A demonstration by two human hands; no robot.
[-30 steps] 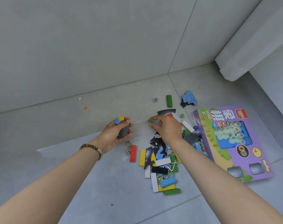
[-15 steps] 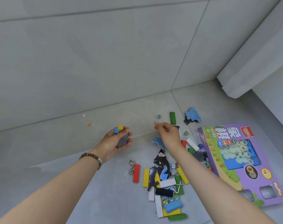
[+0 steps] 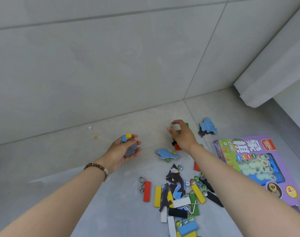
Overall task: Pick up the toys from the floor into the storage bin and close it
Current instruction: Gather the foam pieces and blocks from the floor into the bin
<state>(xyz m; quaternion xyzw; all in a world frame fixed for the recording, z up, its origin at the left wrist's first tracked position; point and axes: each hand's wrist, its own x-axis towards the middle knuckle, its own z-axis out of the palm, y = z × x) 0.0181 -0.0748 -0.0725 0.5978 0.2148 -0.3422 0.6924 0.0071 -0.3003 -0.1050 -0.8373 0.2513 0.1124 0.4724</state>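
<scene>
A grey tiled floor [image 3: 63, 161] runs up to a grey tiled wall [image 3: 111, 65] in my head view. My left hand [image 3: 123, 149], a brown bead bracelet [image 3: 97, 168] at its wrist, curls round a clutch of small pieces [image 3: 130, 146]: a flat grey one, a blue one and a yellow block. My right hand [image 3: 182, 135] is stretched out further right, fingers curled, forefinger and thumb apart. Something small and greenish shows inside it, but I cannot tell whether it is gripped. Just below it lies a blue foam animal shape [image 3: 166, 153]. Nearer me sits the heap of loose toys [image 3: 178, 199]: coloured wooden blocks, glass marbles, dark puzzle pieces, wire puzzles. A purple boxed board game [image 3: 258, 161] lies flat on the floor right of the heap.
</scene>
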